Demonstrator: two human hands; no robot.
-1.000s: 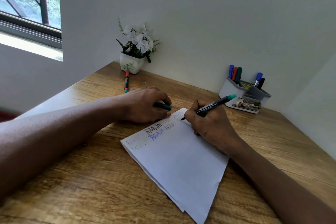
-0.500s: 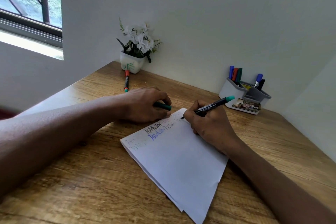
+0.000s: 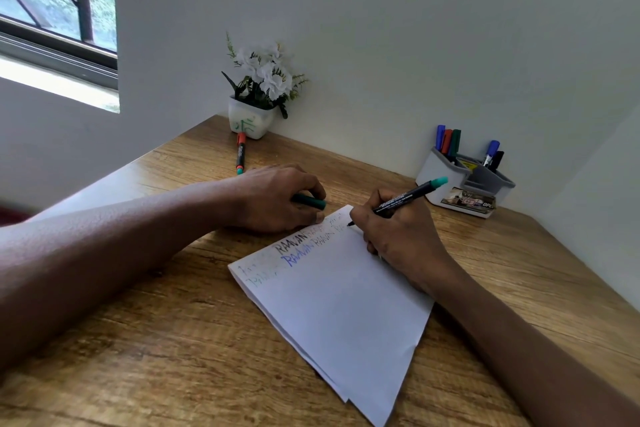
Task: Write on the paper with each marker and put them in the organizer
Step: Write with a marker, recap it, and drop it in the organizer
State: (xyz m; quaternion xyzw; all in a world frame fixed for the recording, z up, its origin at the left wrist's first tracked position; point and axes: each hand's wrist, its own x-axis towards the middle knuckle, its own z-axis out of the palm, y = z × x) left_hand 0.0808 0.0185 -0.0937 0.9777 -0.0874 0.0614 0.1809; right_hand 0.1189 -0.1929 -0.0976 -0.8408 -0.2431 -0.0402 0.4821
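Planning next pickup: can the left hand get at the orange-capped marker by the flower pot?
Probably yes: the orange-capped marker lies just beyond the left hand, with nothing between them. But that hand grips a green cap, so a grasp looks awkward until that is freed.

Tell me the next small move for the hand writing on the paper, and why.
Probably write the last letters of the word: the right hand grips the teal-ended marker with its tip on the paper near the far corner, the faint word there looks unfinished, and the left hand holds the marker cap ready.
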